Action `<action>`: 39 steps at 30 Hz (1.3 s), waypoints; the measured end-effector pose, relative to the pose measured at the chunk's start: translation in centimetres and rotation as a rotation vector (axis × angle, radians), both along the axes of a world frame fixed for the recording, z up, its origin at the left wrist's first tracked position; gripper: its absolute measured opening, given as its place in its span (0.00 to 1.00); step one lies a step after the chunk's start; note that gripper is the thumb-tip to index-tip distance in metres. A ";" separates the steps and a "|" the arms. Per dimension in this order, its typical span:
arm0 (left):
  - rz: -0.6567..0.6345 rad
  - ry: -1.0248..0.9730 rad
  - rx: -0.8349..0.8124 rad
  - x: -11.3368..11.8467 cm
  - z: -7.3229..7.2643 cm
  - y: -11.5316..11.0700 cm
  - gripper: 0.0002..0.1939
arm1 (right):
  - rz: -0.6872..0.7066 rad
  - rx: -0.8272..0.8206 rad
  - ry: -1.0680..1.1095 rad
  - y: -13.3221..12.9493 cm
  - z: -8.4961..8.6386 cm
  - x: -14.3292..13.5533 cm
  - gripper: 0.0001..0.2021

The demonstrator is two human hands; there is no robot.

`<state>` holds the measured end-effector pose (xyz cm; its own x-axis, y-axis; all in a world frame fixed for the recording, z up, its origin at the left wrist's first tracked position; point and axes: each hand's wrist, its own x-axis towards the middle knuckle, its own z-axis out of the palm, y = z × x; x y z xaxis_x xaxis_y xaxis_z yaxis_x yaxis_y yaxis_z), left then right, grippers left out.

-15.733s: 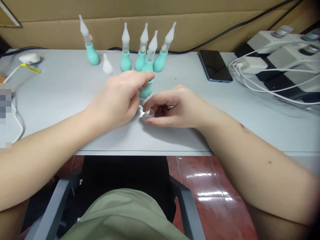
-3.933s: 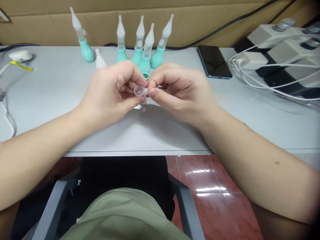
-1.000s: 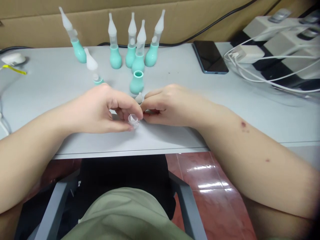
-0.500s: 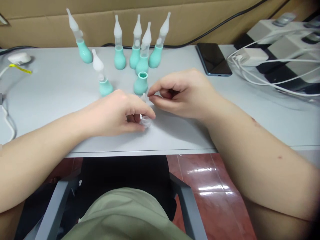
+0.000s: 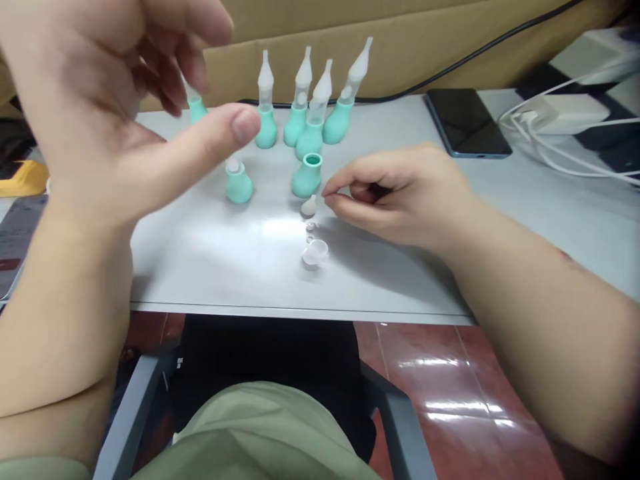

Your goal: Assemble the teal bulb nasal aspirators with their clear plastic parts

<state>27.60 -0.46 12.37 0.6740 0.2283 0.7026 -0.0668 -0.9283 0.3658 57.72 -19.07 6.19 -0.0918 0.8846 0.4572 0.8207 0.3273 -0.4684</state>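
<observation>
left hand point(image 5: 105, 110) has risen, open, partly hiding one bottle point(image 5: 197, 109); right hand point(image 5: 413, 197) pinched closed near open bulb point(image 5: 307, 179)

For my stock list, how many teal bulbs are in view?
7: a bulb partly behind the left hand, four back bulbs, the open bulb before them, another bulb left of it. The hand may hide more.

Seven teal bulbs point(image 5: 307, 180), one clear cup point(image 5: 315, 253), two hands point(image 5: 415, 197).

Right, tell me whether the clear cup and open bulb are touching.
Apart. The head view shows the white tip and small pieces between the clear cup and open bulb.
</observation>
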 end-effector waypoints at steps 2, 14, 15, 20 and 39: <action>0.251 0.135 -0.032 -0.3 0.3 0.6 0.47 | -0.045 -0.006 0.004 0.0 0.0 0.0 0.08; 0.083 0.452 -0.274 1.9 -2.2 2.5 0.13 | -0.042 0.152 0.285 0.4 1.8 -2.1 0.07; 0.069 0.439 -0.300 2.1 -2.3 2.3 0.14 | -0.034 0.135 0.277 0.4 2.5 -2.5 0.07; -0.047 0.242 -0.341 2.7 -2.3 0.7 0.18 | -0.031 -0.002 0.278 1.9 6.2 -4.3 0.07; -0.086 0.245 -0.164 3.2 -3.6 0.3 0.08 | 0.120 0.083 0.734 4.3 2.6 -5.3 0.06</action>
<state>30.81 -0.18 8.80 0.8409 0.2594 0.4749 -0.0341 -0.8504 0.5250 52.43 -14.73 8.74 0.1691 0.8477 0.5028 0.2635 0.4527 -0.8518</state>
